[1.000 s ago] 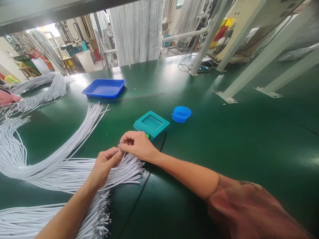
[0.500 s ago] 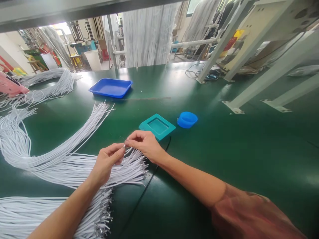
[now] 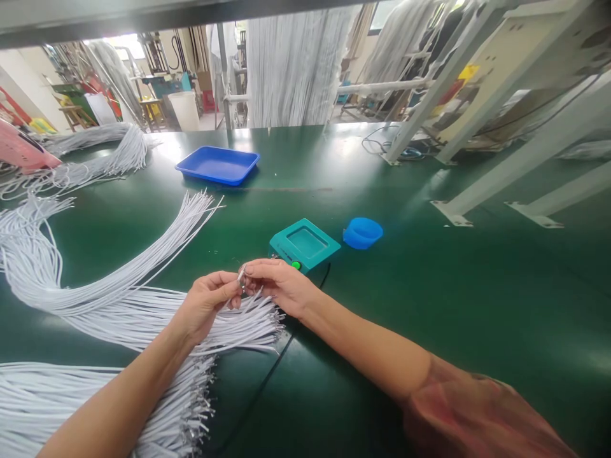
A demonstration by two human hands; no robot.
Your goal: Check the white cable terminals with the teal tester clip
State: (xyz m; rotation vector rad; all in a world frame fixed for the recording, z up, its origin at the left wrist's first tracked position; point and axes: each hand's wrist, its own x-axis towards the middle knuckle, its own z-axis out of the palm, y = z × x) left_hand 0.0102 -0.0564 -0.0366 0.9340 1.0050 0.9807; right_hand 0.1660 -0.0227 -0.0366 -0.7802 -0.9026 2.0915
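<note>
My left hand (image 3: 207, 304) and my right hand (image 3: 279, 286) meet over the ends of a flat bundle of thin white cables (image 3: 143, 312) on the green bench. Both hands pinch the tip of one white cable (image 3: 242, 275) between thumb and fingers. The cable ends carry small metal terminals. Just beyond my right hand sits a teal box (image 3: 304, 244) with a recessed top and a green button; a black cord (image 3: 267, 375) runs from it toward me. A small blue cup (image 3: 363, 233) stands to the right of the box.
A blue tray (image 3: 218, 165) lies farther back. More white cable bundles (image 3: 90, 159) curve over the left side and another lies near my left forearm (image 3: 57, 401). White frame legs (image 3: 458, 203) stand on the bench at the right. Cables hang behind the bench.
The camera shifted a little, sliding the scene rightward. My hands stayed together at the cable tips, and the pinched end rose slightly above the bundle.
</note>
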